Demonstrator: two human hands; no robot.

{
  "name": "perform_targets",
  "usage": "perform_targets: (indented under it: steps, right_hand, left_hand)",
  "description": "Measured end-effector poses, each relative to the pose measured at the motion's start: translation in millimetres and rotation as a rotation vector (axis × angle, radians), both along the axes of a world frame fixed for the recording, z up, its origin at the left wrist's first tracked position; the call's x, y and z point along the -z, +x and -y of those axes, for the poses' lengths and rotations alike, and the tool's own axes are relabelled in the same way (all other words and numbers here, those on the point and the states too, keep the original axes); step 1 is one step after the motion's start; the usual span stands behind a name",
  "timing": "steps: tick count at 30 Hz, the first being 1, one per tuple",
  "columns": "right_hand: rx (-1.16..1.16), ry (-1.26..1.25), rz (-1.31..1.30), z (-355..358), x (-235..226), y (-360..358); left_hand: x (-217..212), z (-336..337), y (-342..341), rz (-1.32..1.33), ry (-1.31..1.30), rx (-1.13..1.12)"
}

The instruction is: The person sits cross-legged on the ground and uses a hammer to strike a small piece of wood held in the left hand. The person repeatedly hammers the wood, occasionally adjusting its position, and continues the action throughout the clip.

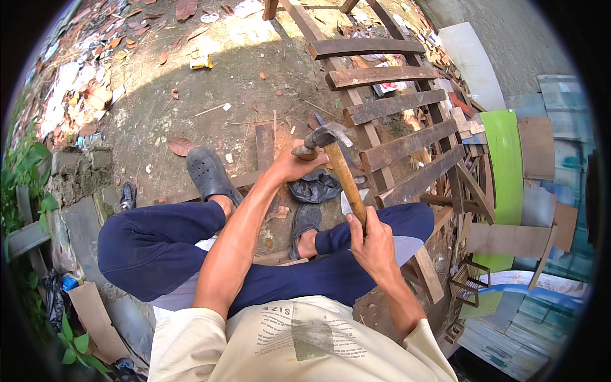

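Along the left edge of the frame, green leaves (pixel 28 162) are seen near a rough concrete block (pixel 79 172), with litter (pixel 76 89) scattered above them at upper left. Left of centre, a dark grey clog (pixel 209 170) is worn on one foot. Near the centre, the left hand (pixel 294 165) is held partly curled at the head of a claw hammer (pixel 347 181); whether anything is gripped by it cannot be told. Just beside it, a black plastic bag (pixel 316 189) is seen. The hammer is tilted, head up, its wooden handle slanted down to the right, where it is enclosed by the closed fingers of the right hand (pixel 374 245). At upper right, a slatted wooden frame (pixel 410 141) is seen, followed by a bright green panel (pixel 503 184).
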State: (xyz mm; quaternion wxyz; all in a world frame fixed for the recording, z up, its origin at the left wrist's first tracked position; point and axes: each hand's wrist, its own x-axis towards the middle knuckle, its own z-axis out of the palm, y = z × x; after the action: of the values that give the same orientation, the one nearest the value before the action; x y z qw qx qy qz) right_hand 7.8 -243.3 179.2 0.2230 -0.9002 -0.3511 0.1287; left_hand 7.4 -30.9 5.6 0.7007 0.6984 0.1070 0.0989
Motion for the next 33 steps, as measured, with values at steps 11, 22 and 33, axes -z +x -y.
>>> perform_targets:
  steps: [11, 22, 33]
  right_hand:
    - [0.054, -0.014, -0.048, 7, 8, -6]
    - [0.109, 0.07, -0.021, 11, 7, -14]
    - [0.145, 0.37, -0.045, 16, 13, -29]
  left_hand:
    - [-2, -4, 2, -0.007, 0.098, 0.133]
    - [-5, -12, 0, -0.051, 0.141, 0.152]
    - [-24, -11, 2, -0.172, 0.17, 0.192]
